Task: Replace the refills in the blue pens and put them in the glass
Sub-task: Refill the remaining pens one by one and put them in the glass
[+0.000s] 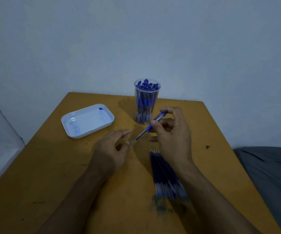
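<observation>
- Right hand [171, 132] holds 1 blue-capped clear plastic pen [150, 126] above the yellow tabletop [52, 166], fingers curled round its barrel.
- Left hand [111, 149] pinches the pen's tip end; whether it grips the nib or a refill cannot be told.
- Clear glass [146, 115] behind already stands packed with blue pens.
- Bundle of dark blue refills [163, 173] lies by the right wrist, so more swaps likely remain.
- White plastic tray [72, 130], ink-stained, sits left.

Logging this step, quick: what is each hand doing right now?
Left hand: pinches the tip end of the pen.
Right hand: grips the same pen.
</observation>
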